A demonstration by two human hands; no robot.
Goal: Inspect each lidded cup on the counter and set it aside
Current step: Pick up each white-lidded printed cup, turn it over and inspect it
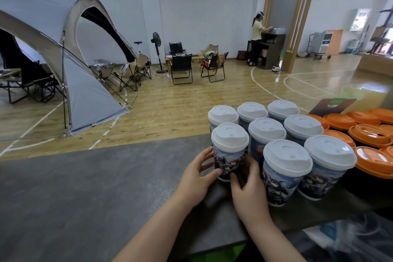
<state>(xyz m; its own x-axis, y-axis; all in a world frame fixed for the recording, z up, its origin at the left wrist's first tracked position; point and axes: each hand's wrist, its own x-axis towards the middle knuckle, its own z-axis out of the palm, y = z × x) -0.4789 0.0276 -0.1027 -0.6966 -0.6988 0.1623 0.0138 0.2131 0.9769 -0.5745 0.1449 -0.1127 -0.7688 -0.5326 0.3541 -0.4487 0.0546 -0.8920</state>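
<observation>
Grey tent (42,49) upper left. Folding chairs (181,66) and standing fan (156,41) top centre on wood floor (170,108). Person (256,30) at dark cabinet (272,49), upper right. Orange lids (370,132) clustered at right edge.

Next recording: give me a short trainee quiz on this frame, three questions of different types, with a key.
1. Which cup do the left hand and right hand grip together?
A) the near cup on the group's left side
B) the rightmost cup
C) a back-row cup
2. How many white-lidded cups stand on the counter?
3. True or false: the left hand lies flat on the counter, away from every cup.

Key: 1. A. 2. Eight. 3. False; its fingers curl around the cup.
</observation>
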